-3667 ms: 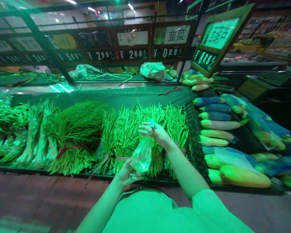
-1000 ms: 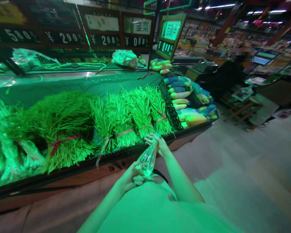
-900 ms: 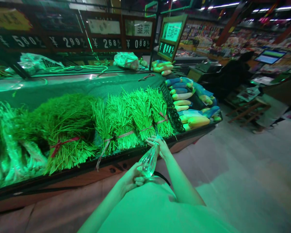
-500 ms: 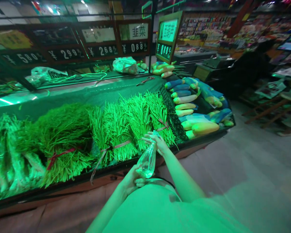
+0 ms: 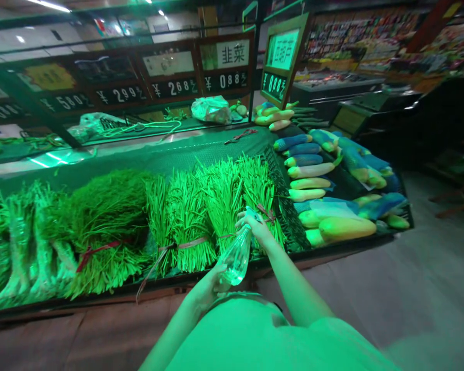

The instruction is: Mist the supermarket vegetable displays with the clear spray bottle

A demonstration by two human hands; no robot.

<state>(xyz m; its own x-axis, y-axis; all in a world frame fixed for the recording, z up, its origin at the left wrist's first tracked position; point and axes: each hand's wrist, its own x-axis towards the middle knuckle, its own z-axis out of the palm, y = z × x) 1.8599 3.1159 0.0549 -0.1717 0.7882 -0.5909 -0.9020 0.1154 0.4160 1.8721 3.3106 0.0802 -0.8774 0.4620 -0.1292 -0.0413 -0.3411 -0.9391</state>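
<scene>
A clear plastic bag [image 5: 237, 260] hangs bulging in front of my body, its neck gathered at the top. My right hand [image 5: 252, 224] is closed round that neck, with a bit of the bag poking out above the fingers. Low on the bag's left side, my left hand [image 5: 213, 283] has its fingers curled against it. I cannot make out whether anything is inside. Just beyond the bag stand tied bundles of garlic chives [image 5: 191, 226] on the display stand, and a bundle of feathery greens [image 5: 108, 211] lies left of them.
Zucchini-like squash [image 5: 346, 226], some in blue wrapping, lie at the right end of the stand. Leek-like stalks [image 5: 40, 247] fill the left. Price signs [image 5: 226, 67] hang behind. A wrapped bundle [image 5: 212, 110] rests on the back ledge. Tiled floor [image 5: 355, 288] is at right.
The view has shifted left, so the stand and signs sit further right. Both hands keep their hold on the bag, with little change in their pose.
</scene>
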